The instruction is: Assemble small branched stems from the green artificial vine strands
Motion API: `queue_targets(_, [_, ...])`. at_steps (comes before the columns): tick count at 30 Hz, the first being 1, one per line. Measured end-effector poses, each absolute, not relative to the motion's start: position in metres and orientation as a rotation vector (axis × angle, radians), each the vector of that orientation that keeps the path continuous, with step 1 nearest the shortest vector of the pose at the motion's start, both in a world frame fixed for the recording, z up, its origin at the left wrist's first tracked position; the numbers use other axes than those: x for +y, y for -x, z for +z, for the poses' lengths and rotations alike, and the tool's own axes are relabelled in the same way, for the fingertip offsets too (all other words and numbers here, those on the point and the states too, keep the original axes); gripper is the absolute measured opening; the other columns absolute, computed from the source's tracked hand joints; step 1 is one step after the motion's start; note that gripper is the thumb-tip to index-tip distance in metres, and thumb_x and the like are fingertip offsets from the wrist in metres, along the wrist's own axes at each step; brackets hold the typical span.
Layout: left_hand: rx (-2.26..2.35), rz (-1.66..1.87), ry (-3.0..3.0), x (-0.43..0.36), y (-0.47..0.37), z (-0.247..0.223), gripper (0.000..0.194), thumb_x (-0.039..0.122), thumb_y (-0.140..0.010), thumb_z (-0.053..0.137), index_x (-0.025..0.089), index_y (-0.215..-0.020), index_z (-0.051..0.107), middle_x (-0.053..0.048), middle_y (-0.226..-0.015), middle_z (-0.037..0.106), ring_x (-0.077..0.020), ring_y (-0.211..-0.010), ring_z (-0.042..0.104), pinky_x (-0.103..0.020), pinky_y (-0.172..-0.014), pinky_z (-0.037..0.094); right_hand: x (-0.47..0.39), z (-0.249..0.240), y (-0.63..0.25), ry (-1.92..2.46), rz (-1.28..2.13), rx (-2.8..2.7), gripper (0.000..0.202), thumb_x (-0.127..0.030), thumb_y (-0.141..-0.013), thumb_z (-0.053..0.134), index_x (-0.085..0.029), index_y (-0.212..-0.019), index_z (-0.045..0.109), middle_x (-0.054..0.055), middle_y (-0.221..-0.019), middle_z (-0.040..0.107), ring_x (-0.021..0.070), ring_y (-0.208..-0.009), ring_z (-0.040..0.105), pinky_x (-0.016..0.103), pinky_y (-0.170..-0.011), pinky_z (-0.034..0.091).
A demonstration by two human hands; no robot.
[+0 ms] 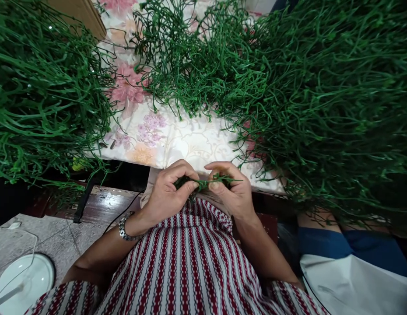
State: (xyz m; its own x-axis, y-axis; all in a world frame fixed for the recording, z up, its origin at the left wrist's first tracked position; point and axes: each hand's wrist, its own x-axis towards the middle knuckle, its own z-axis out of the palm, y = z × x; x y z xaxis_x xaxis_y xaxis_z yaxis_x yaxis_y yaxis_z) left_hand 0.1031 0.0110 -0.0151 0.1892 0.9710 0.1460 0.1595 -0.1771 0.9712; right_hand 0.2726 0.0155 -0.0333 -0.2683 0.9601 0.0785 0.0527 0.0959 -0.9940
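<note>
Close to my lap, my left hand (pixel 170 186) and my right hand (pixel 234 192) work side by side on a small green plastic plant stem (pixel 203 184). My left thumb and fingers pinch one end, and more green shows inside that curled palm. The other part sits between my right thumb and fingers, with thin tips poking out to the right. My fingers cover much of the piece, so its full shape is hidden. Just beyond my hands is the front edge of a flower-patterned tablecloth (pixel 197 144).
Large heaps of green stems rise on the left (pixel 49 96) and the right (pixel 338 100), and a looser pile (pixel 203 65) lies between them. A cardboard box (pixel 82 17) stands at the back left. A white round base (pixel 24 280) is on the floor at lower left.
</note>
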Motion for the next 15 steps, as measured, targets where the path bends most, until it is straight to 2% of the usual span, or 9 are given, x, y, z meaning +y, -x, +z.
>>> queue_targets(2, [1.135,1.151,-1.572,0.01,-0.106,-0.016,0.01,0.007,-0.076,0.057,0.017,-0.075,0.057,-0.002,-0.074,0.054,-0.0136,-0.074,0.052,-0.027,-0.068,0.041,0.011,-0.038,-0.269,1.042,1.365,-1.486,0.036,-0.033,-0.073,0.07,-0.02,-0.105,0.059,-0.004,-0.072,0.054,0.0069,-0.058,0.048,0.018,-0.054,0.04])
queue_targets(4, [1.139,1.19,-1.598,0.01,-0.108,-0.018,0.011,0.006,-0.076,0.056,0.016,-0.076,0.056,-0.002,-0.075,0.053,-0.0133,-0.074,0.052,-0.026,-0.068,0.041,0.008,-0.042,-0.265,1.055,1.299,-1.518,0.036,-0.033,-0.07,0.073,-0.02,-0.1,0.06,-0.003,-0.076,0.057,0.008,-0.062,0.052,0.019,-0.058,0.043])
queue_targets(8, [1.146,1.22,-1.685,0.008,-0.11,-0.021,0.012,0.004,-0.076,0.054,0.017,-0.077,0.054,-0.001,-0.074,0.054,-0.0127,-0.073,0.053,-0.025,-0.066,0.043,0.008,-0.044,-0.263,1.056,1.056,-1.639,0.017,-0.026,-0.076,0.067,-0.019,-0.09,0.061,-0.001,-0.079,0.062,0.0105,-0.072,0.058,0.021,-0.067,0.046])
queue_targets(15, [1.144,0.868,-1.914,0.01,-0.102,-0.011,0.01,0.007,-0.078,0.05,0.016,-0.074,0.05,-0.001,-0.073,0.055,-0.0131,-0.071,0.052,-0.028,-0.068,0.041,0.017,-0.032,-0.278,0.903,0.917,-1.965,0.006,-0.022,-0.083,0.059,-0.016,-0.082,0.06,0.002,-0.073,0.062,0.0113,-0.067,0.057,0.023,-0.063,0.045])
